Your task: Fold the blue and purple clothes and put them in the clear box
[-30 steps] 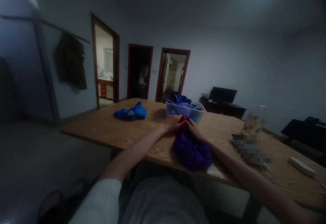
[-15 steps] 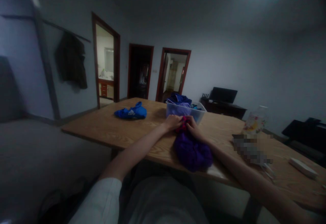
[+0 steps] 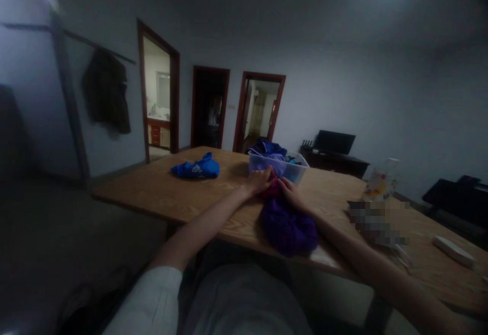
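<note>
The red cloth [image 3: 271,187], dark in its folds, lies over the far end of a crumpled purple garment [image 3: 288,227], close to the near edge of the wooden bench [image 3: 152,185]; I can't tell whether the two are one piece. The left hand [image 3: 260,181] and right hand [image 3: 292,194] come together on the red cloth, fingers closed on its folds, though how firmly is too dim to see. The left hand sits slightly higher and farther off than half a second ago, baring a little more red beneath it, while the purple part hasn't shifted. To my eye the cloth is being worked at its far end only.

Just beyond the hands stands a translucent bin [image 3: 301,171], with dark blue clothes [image 3: 267,148] heaped above its rim; it leaves little room on the far side. A blue garment with a white print [image 3: 198,169] lies well apart to the left. On the right are a patterned jug [image 3: 382,180], a masked item [image 3: 377,225] I can't identify, and a long white object [image 3: 453,251], all clear of the cloth.
</note>
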The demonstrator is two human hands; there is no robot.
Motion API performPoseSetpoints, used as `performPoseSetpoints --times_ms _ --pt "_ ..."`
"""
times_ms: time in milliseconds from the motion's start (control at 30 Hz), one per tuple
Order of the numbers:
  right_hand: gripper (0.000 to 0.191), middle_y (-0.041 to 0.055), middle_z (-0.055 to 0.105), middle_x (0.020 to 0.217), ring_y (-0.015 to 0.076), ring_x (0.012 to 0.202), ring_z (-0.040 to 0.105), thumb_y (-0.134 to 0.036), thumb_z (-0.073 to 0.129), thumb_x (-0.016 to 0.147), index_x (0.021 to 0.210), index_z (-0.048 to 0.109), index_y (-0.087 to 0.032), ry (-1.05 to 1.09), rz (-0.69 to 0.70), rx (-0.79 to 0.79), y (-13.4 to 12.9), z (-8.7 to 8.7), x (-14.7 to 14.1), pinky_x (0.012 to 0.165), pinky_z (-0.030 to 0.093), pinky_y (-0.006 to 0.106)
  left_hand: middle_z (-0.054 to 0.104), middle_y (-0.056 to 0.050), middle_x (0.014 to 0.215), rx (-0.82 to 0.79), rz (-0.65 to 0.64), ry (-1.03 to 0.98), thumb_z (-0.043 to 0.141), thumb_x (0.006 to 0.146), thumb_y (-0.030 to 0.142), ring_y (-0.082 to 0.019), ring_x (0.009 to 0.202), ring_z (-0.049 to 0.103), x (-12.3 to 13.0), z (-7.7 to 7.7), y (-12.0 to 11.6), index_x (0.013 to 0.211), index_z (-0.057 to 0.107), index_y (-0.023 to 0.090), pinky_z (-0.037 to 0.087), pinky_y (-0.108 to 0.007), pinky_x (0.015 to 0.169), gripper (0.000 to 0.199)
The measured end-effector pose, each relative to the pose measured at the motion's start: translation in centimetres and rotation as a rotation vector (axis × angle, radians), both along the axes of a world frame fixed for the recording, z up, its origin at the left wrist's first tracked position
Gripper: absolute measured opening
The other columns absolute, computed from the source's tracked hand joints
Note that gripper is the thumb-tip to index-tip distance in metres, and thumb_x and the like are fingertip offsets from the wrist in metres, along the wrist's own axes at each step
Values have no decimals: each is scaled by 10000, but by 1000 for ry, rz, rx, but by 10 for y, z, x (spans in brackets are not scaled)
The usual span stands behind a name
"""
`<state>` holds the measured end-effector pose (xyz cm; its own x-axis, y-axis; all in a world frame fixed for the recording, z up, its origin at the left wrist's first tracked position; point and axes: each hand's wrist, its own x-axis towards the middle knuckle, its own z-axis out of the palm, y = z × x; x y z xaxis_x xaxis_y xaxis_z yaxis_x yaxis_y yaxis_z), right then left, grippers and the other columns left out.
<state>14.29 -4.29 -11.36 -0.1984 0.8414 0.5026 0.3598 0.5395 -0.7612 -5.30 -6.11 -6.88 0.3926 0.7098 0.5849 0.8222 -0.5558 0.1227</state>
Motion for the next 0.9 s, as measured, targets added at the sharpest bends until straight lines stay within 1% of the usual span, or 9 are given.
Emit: performPoseSetpoints --times_ms 133,233,333,433,500,600,800,900 --pt "320 26 676 957 224 898 600 -527 508 942 966 629 -231 -29 5 73 0 0 1 856 491 342 735 -97 992 1 -19 -11 510 1025 405 -268 928 733 0 0 -1 1230 525 176 520 -316 782 307" --pt "295 34 680 1016 232 969 608 -487 508 939 1014 637 -233 -33 20 85 0 0 2 908 489 352 733 -108 980 4 -28 -14 476 1039 440 -269 919 732 0 2 -2 1223 535 170 516 -316 768 332" --pt "315 43 680 1046 238 989 617 -502 527 936 1054 634 -230 -20 27 101 2 -2 2 925 494 367 733 -120 980 25 -34 -19 412 1055 486 -272 907 732 0 2 -4 1208 545 168 515 -319 750 377" --pt "350 51 688 1063 240 985 633 -536 539 942 1085 633 -230 -18 46 95 4 -4 2 915 510 374 732 -123 990 23 -44 4 387 1068 449 -264 908 731 1 3 -4 1178 563 174 517 -316 752 344" --pt "363 54 694 1080 240 993 640 -544 546 945 1101 636 -229 -23 57 100 4 -4 2 925 515 376 730 -121 983 18 -59 15 384 1070 442 -260 906 731 1 3 -4 1172 565 173 519 -313 754 340" --pt "369 55 709 1047 242 961 648 -551 564 936 1073 656 -221 -40 52 104 2 -3 0 915 527 381 725 -118 980 25 -83 6 398 1061 471 -259 901 731 1 2 -4 1192 551 167 525 -318 762 365" --pt "373 65 725 1056 252 950 658 -550 572 932 1057 676 -215 -47 121 88 -1 -3 -1 883 547 382 724 -100 993 32 -106 -30 433 1051 474 -255 903 730 1 0 -2 1216 523 165 527 -313 760 362" --pt "371 71 724 1066 263 959 661 -546 577 923 1067 672 -217 -46 95 100 1 -5 0 900 544 403 726 -105 976 34 -98 -3 405 1059 477 -255 886 731 1 0 -1 1201 541 168 523 -309 751 366"
